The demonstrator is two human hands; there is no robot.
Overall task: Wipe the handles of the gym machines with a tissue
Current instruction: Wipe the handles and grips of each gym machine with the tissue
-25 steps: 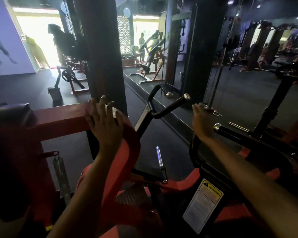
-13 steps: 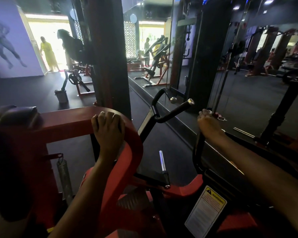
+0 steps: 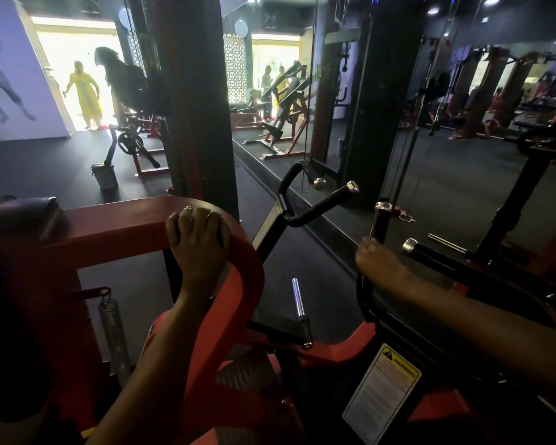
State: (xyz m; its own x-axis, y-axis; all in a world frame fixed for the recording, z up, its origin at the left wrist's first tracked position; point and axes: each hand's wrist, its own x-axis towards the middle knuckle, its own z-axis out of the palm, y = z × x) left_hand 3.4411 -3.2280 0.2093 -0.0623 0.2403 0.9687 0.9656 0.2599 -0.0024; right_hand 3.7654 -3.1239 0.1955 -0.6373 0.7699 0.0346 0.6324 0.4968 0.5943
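Left hand: left hand (image 3: 199,242) lies palm down over the top bend of the red frame (image 3: 116,229), fingers curled over its far edge and pressed together; nothing seen between them.
Right hand: right hand (image 3: 379,261) is wrapped around the lower part of the upright black handle (image 3: 380,220), just under its chrome end cap; fingers blurred, closed around the bar.
Tissue: cannot tell where it is; none shows in either hand, and the right palm is hidden against the bar.
Other handles: a second black handle (image 3: 321,205) with a chrome cap angles up between the two hands, untouched; a third bar (image 3: 430,253) with a chrome end lies just right of the right hand.
Machine: short chrome peg (image 3: 297,300) stands low between the arms; coil spring (image 3: 113,329) hangs at left; white and yellow warning label (image 3: 382,393) at lower right.
Background: mirror wall (image 3: 463,175) at right; bright doorway (image 3: 77,72) far left with a person in yellow (image 3: 84,94).
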